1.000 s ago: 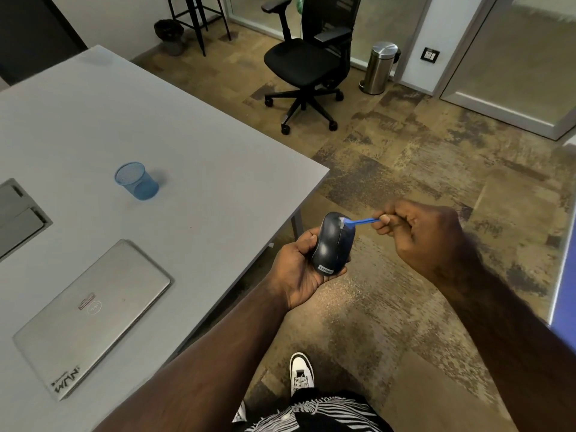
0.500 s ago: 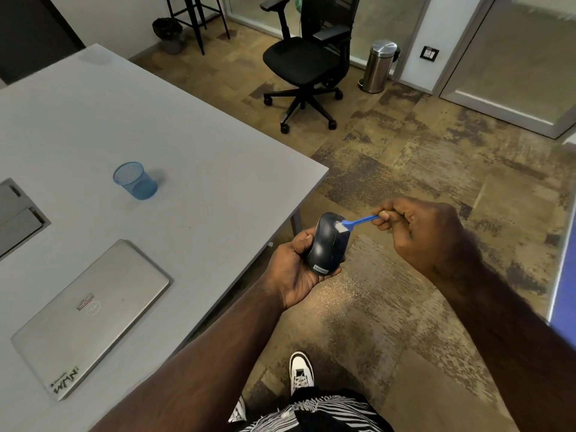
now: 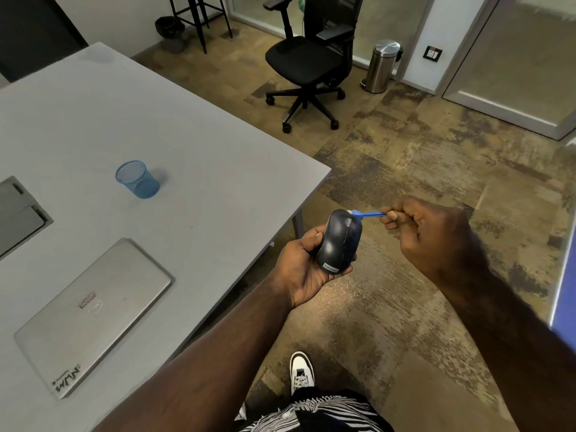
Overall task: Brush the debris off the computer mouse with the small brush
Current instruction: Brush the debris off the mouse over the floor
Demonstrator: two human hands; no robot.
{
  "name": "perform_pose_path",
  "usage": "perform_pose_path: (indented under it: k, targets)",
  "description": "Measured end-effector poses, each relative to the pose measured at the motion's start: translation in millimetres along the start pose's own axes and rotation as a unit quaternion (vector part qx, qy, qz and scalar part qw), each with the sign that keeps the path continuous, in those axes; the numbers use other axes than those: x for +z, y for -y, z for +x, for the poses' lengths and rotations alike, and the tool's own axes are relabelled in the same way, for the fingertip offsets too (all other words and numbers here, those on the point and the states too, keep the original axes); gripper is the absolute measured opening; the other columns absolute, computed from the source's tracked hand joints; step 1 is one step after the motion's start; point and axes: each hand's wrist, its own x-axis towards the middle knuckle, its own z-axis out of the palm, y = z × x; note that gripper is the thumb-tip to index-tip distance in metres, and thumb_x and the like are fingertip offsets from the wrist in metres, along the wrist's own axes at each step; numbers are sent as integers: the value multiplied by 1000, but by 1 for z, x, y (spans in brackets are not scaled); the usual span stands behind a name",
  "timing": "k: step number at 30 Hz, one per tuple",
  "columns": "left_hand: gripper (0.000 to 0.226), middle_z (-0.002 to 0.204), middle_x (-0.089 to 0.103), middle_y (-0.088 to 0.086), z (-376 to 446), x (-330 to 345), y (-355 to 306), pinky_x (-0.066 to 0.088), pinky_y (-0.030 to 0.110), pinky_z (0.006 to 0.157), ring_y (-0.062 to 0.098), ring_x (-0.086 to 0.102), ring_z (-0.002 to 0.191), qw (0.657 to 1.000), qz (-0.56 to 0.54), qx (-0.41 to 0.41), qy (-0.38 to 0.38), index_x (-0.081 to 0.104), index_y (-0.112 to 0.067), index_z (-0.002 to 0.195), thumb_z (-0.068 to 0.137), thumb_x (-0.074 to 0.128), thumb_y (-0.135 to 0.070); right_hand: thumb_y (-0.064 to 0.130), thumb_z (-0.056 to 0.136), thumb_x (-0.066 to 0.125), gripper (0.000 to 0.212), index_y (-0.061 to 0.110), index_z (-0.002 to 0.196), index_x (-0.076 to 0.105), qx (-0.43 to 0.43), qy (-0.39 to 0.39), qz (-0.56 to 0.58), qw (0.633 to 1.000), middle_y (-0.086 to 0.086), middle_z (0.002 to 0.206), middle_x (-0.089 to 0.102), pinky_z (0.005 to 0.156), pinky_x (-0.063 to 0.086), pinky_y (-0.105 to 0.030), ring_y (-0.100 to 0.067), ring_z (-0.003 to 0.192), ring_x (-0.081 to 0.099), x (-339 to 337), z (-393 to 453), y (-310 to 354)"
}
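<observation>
The left hand [image 3: 300,269] cups the mouse [image 3: 341,241] from below and behind, its grip closed round the dark body so that the buttons face up and the far end tilts away from the person. A Lenovo label shows at the near end. The mouse is held in the air just off the corner of the worktop [image 3: 193,169], over the floor [image 3: 405,169].

The right hand [image 3: 433,235] is closed in a fist, thumb and fingers pinching the end of the brush [image 3: 367,215]. Its thin blue handle runs level toward the mouse, and the head sits at the far top edge of the mouse, on the right side; it seems to touch the shell, though the bristles are too small to make out clearly.

On the worktop, well apart from the hands, a closed silver laptop [image 3: 93,313] lies near the front edge and a blue mesh cup [image 3: 137,179] stands upright beyond it. A black chair [image 3: 311,63] and a steel bin [image 3: 381,65] stand on the floor farther off. One white shoe [image 3: 301,371] shows below the arms.
</observation>
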Motion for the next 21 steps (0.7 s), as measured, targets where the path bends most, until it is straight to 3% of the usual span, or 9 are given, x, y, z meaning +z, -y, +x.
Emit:
perform_pose_path:
  k: [5,14,21]
  targets:
    - [36,113,66,21,0,-7,-1,58,42,69,41,67,92,1000,-9,5,-15,60,-11,122,98,34,-19,-2,90,63,16,1,100,75,-61,47,50,996,-7,83,77,60,63,-38,-15,73,76,-3,-3,1]
    - [37,124,59,23,-1,-3,1,58,43,70,43,62,98,1000,-11,-4,-2,56,-12,128,99,35,-20,5,93,57,21,7,104,75,9,-23,0,1000,-5,83,77,62,63,-40,-18,72,75,0,-1,-13]
    - [38,117,63,24,-3,-7,0,58,43,70,42,65,95,1000,-15,0,1,57,-10,127,99,33,-19,4,92,59,20,6,105,74,-45,18,45,998,-5,84,77,60,64,-38,-14,74,76,-4,-3,-9]
